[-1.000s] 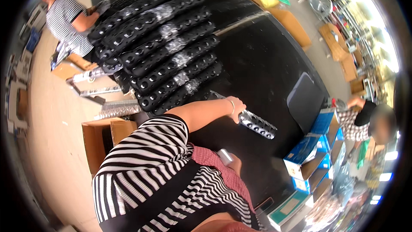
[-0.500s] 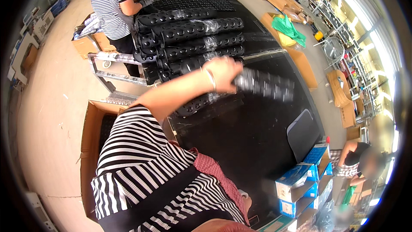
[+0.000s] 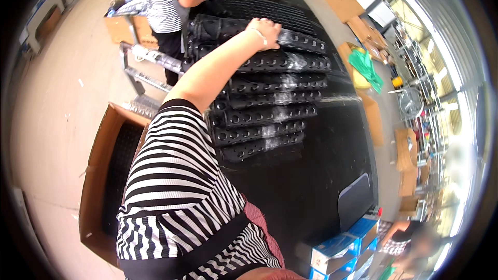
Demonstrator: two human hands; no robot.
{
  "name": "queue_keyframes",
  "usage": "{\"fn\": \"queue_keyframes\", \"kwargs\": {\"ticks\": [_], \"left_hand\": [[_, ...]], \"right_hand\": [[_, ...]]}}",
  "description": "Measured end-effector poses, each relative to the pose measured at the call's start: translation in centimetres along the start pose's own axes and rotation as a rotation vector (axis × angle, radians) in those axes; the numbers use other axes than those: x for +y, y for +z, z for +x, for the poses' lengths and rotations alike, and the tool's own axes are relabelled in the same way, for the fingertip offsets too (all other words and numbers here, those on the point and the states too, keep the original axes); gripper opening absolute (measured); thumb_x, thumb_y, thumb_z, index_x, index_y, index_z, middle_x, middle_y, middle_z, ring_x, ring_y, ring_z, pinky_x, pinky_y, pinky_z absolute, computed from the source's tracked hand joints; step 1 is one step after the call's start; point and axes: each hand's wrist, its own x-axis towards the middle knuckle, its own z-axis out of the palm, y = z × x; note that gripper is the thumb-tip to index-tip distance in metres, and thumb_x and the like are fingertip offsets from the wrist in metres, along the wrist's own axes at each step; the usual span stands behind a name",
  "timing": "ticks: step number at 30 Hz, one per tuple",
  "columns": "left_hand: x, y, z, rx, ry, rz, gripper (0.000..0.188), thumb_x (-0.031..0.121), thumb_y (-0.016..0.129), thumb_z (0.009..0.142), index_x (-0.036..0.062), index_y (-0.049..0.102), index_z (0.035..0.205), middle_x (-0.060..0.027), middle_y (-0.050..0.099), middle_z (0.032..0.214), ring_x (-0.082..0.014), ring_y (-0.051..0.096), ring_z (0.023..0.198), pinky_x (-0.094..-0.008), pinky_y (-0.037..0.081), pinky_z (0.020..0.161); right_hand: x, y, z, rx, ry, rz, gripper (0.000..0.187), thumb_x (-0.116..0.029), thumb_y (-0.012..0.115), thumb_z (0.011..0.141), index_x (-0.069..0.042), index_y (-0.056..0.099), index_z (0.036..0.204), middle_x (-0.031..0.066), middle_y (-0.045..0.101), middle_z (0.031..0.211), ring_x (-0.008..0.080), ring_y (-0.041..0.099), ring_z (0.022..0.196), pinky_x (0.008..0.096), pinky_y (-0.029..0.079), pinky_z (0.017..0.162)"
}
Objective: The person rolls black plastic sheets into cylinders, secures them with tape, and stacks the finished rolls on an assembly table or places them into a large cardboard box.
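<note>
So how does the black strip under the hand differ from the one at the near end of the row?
The strip under the hand lies at the far end of the table, the left hand resting on it; the nearest strip lies untouched. The far one sits beside a ribbed black mat; the near one borders bare black table. Both are long, black, with round holes and clear wrap.

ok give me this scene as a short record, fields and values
left hand: resting on the top black strip, grip unclear
right hand: not in view
stack: rows of black perforated strips on a dark table
left of person: open cardboard box on the floor
far end: another person at the table
lower right: blue boxes
</note>
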Motion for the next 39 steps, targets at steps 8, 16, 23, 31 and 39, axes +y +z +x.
{"fn": "queue_keyframes", "kwargs": {"ticks": [8,16,23,31,39], "left_hand": [[1.4,-1.3,-8.5,0.550,0.048,-0.298,0.053,0.023,0.073,0.086,0.0081,0.059,0.135,-0.0126,0.061,0.134,-0.0312,0.055,0.130,-0.0504,0.039,0.112],[13.2,15.6,-51.1,0.085,-0.310,-0.756,0.040,0.003,0.062,0.081,0.0062,0.068,0.121,-0.0138,0.066,0.123,-0.0353,0.059,0.119,-0.0469,0.046,0.105],[12.7,16.8,-97.7,-0.933,-1.482,-0.447,0.027,0.023,0.066,0.088,0.0107,0.078,0.109,-0.0118,0.076,0.113,-0.0318,0.073,0.105,-0.0415,0.059,0.088],[19.9,13.6,-118.9,-0.840,-1.748,-0.207,0.040,0.034,0.069,0.088,0.0078,0.075,0.118,-0.0178,0.073,0.120,-0.0342,0.070,0.112,-0.0411,0.056,0.096],[5.5,16.1,-106.3,-0.269,-1.804,-0.239,0.058,0.038,0.059,0.097,0.0130,0.050,0.148,-0.0117,0.049,0.154,-0.0324,0.043,0.144,-0.0462,0.039,0.117]], "right_hand": [[-2.6,-4.0,2.7,-0.049,0.006,0.078,0.022,-0.021,0.061,0.091,-0.001,0.067,0.094,0.0131,0.056,0.067,0.0208,0.055,0.057,0.0342,0.042,0.051],[-10.4,-9.6,8.3,-0.229,-0.308,0.524,0.023,-0.022,0.062,0.098,-0.002,0.067,0.109,0.0001,0.061,0.073,0.0075,0.052,0.057,0.0222,0.038,0.047],[-23.1,-1.8,4.4,-0.487,-0.723,0.439,0.032,-0.007,0.064,0.098,0.003,0.066,0.128,0.0133,0.071,0.124,0.0209,0.069,0.107,0.0303,0.055,0.089],[-32.1,10.1,-4.1,-0.289,-1.473,-0.034,0.047,-0.019,0.066,0.098,-0.006,0.056,0.142,0.0189,0.057,0.142,0.0362,0.053,0.132,0.0434,0.042,0.112],[-31.0,14.3,-9.6,0.253,-1.328,-0.305,0.054,-0.041,0.055,0.103,-0.012,0.050,0.149,0.0126,0.046,0.155,0.0347,0.045,0.140,0.0526,0.037,0.111]]}}
